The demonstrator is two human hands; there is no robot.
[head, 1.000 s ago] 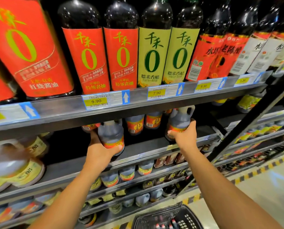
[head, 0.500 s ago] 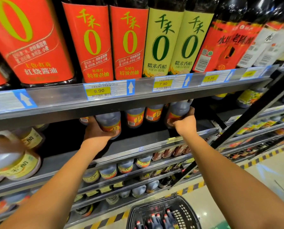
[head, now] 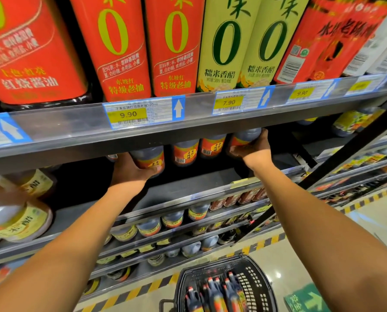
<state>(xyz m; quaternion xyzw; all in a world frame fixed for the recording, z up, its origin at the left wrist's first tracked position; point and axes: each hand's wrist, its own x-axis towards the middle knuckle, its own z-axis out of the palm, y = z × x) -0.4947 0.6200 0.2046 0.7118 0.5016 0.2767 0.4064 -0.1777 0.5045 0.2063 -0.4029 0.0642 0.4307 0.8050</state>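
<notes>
Both my arms reach into the second shelf of a shop rack. My left hand (head: pixel 129 171) grips a dark vinegar bottle (head: pixel 148 156) with an orange label from below and the side. My right hand (head: pixel 253 152) grips a second, similar bottle (head: pixel 244 138) further right. Two more bottles of the same kind (head: pixel 185 153) stand between them at the back of the shelf (head: pixel 188 192). The upper halves of all these bottles are hidden behind the metal edge of the shelf above (head: pixel 199 124).
Large red and green labelled bottles (head: pixel 221 46) fill the top shelf, with price tags (head: pixel 131 114) below them. Lower shelves hold several smaller bottles (head: pixel 172 219). A black basket (head: pixel 255 284) with bottles stands on the floor. A black post (head: pixel 345 161) slants at the right.
Both hands have pushed their bottles deeper in under the upper shelf. The view has moved closer to the rack, and more of the basket shows.
</notes>
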